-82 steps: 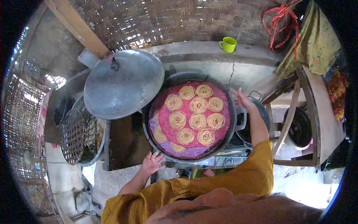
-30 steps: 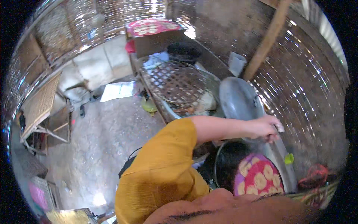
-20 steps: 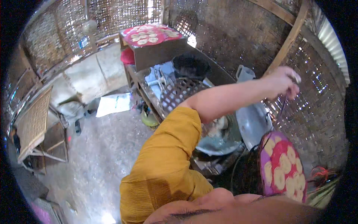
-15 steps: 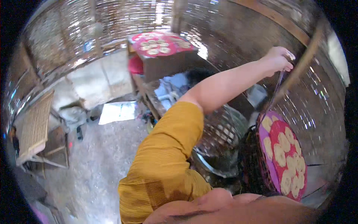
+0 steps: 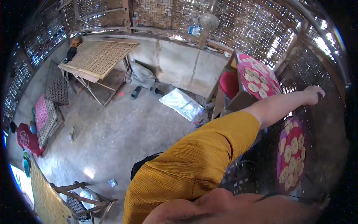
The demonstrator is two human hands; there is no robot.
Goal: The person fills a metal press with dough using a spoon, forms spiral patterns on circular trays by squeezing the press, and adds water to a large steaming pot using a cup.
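My left arm, in a mustard sleeve, reaches across to the right. My left hand (image 5: 314, 95) is at the far right with its fingers curled. I cannot make out what, if anything, is between them. Below the hand is a pink and purple cloth (image 5: 299, 128) on a round dark tray, covered with several round, pale yellow pieces of flat food (image 5: 292, 164). A similar pink cloth (image 5: 244, 67) with more pale rounds lies on a tilted wooden surface beyond my forearm. My right hand is out of view.
A woven-topped table (image 5: 102, 54) stands at the back left. A white sack (image 5: 182, 104) lies on the concrete floor (image 5: 100, 130). A red chair (image 5: 229, 84) sits beside the wooden surface. Wooden trestle legs (image 5: 80, 194) and a woven panel (image 5: 44, 183) are at lower left.
My view has swung left, showing more floor and the woven-topped table. The cord seen in my left hand earlier can no longer be made out. The arm remains stretched rightward.
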